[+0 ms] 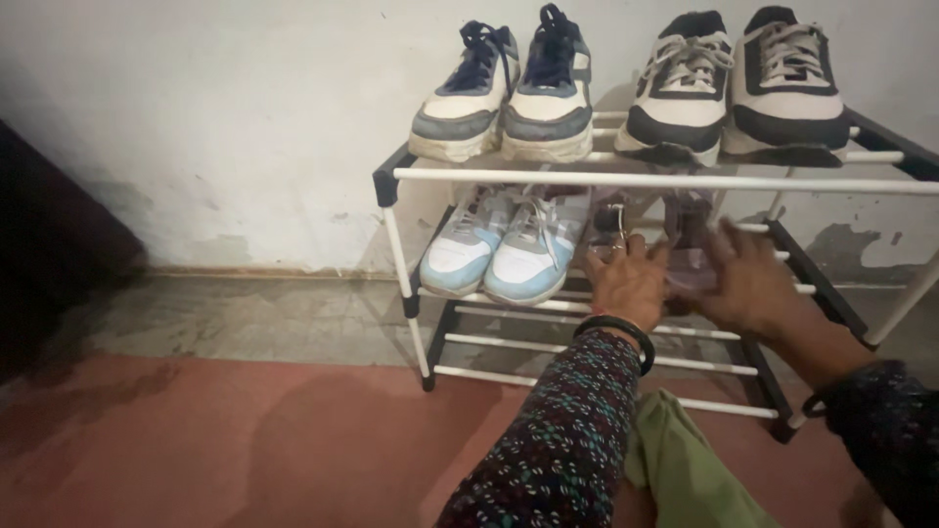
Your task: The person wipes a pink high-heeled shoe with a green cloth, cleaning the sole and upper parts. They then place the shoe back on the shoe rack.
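Observation:
Both of my hands reach into the middle shelf of a shoe rack (646, 181) of white bars with black joints. My left hand (626, 284) grips a pale purple shoe (611, 217) on its left side. My right hand (748, 279) holds a second pale purple shoe (690, 230) beside the first. The pair is blurred and partly hidden behind my fingers. A light blue and white pair of sneakers (504, 244) stands just left of my left hand on the same shelf.
On the top shelf stand a navy and white pair of sneakers (509, 93) and a black and cream pair of sneakers (738, 83). The rack stands against a white wall on a reddish floor (245, 440). A green cloth (685, 469) lies by my knees.

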